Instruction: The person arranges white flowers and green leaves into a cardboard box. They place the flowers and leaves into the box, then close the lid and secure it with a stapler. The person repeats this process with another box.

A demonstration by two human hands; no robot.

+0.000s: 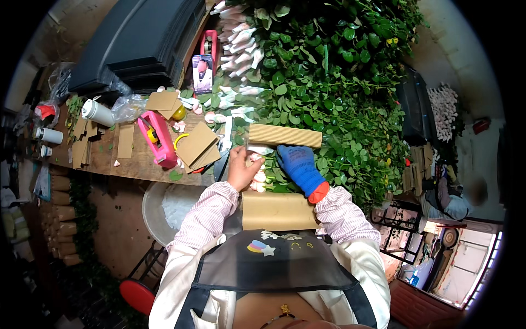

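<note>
My bare left hand (241, 170) is closed at the fingertips on one of several pale pink roses (257, 176) in front of me. A blue glove with an orange cuff covers my right hand (298, 166), which is curled in among green leaves just right of the roses. Its fingertips are partly hidden, so what they grip cannot be made out. Just beyond both hands lies a strip of corrugated cardboard (285, 135), with something white under its near edge. Nearer my apron, a sheet of brown wrapping board (280, 211) lies below the roses.
Leafy rose stems (339, 109) heap the table's right side; white-sleeved buds (238, 44) lie at the back. Left are a pink tape dispenser (157, 140), cardboard pieces (197, 144), a white tumbler (98, 113) and stacked dark sheets (148, 46). A round tub (156, 214) stands below the table's edge.
</note>
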